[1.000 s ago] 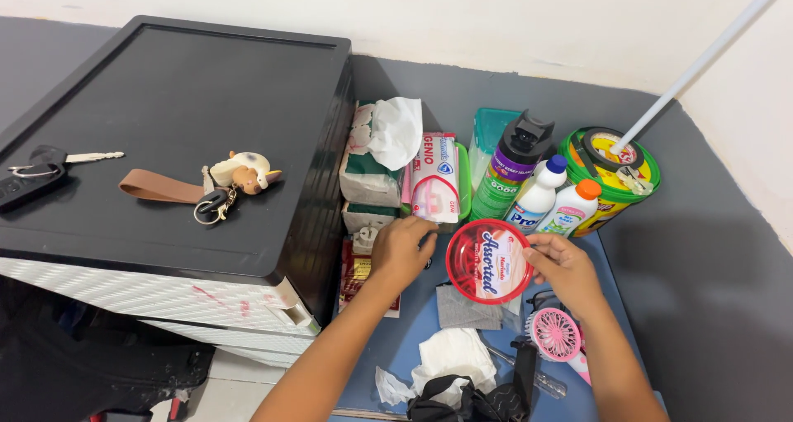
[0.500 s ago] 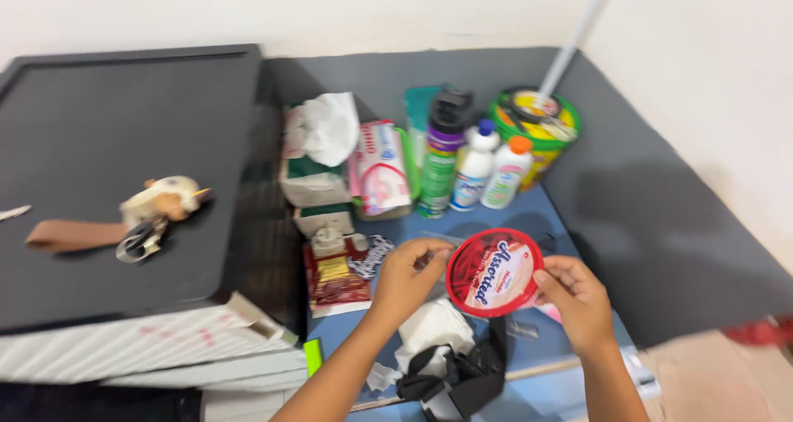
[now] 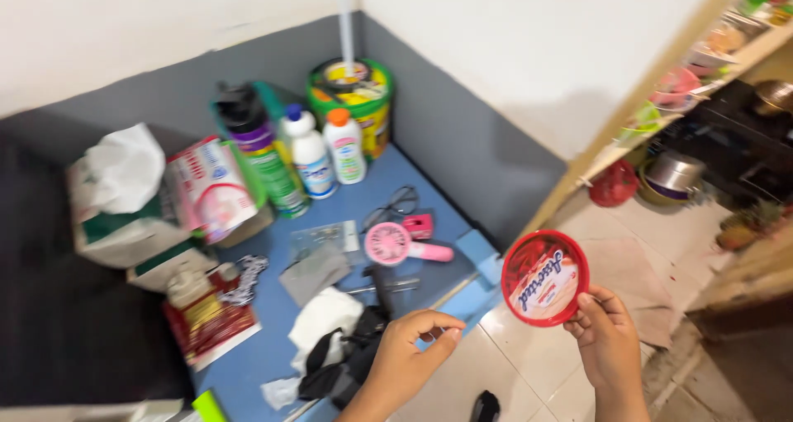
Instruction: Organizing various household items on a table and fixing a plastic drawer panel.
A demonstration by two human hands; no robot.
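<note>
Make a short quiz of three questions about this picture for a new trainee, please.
1. True or false: the round red lid lies flat on the blue surface.
2. Which hand holds the lid? A) left hand B) right hand C) both hands
3. Fill in: the small hand fan on the blue surface has the colour ____.

Key
1. False. The lid is held up in the air, over the tiled floor, beside the blue surface.
2. B. The right hand grips it at the lower edge; the left hand is apart from it, fingers curled, holding nothing that can be seen.
3. Pink.
</note>
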